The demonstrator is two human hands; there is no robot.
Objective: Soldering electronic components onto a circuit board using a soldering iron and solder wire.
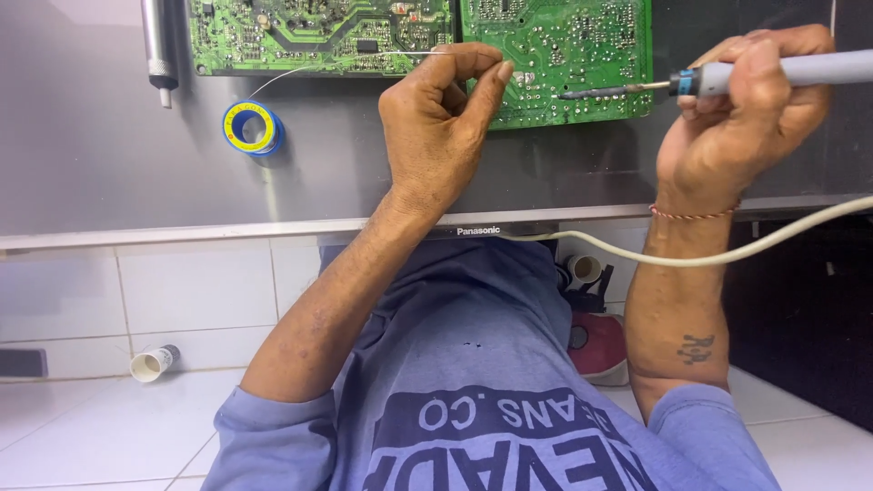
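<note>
My left hand point(436, 127) has its thumb and forefinger pressed together on a thin solder wire point(300, 73), the other fingers curled into the palm. The pinch sits just at the near edge of the right-hand green circuit board point(582, 45), close to its near left corner. From my fingertips the wire runs away left in a shallow curve, across the near edge of the other green circuit board point(309, 32), and down to a small blue and yellow solder spool point(250, 125) lying flat on the grey panel point(109, 145), just off that board's near left corner.

My right hand point(741, 109) is wrapped tight round the grey handle of a soldering iron point(691, 82), fingers closed over it, thumb on top. The iron lies almost level, its dark metal tip pointing left and resting on the right-hand board near its near edge, a little apart from my left fingertips. Its pale cord point(718, 255) hangs off the panel's near edge and loops across in front of my right forearm, which wears a thin thread band at the wrist.

At the panel's far left a metal tube-shaped tool point(159, 50) lies beside the left board. Below the panel's near edge are white floor tiles, with a small white cup point(153, 362) on its side at the left and a red and white object point(596, 345) beside my blue shirt.
</note>
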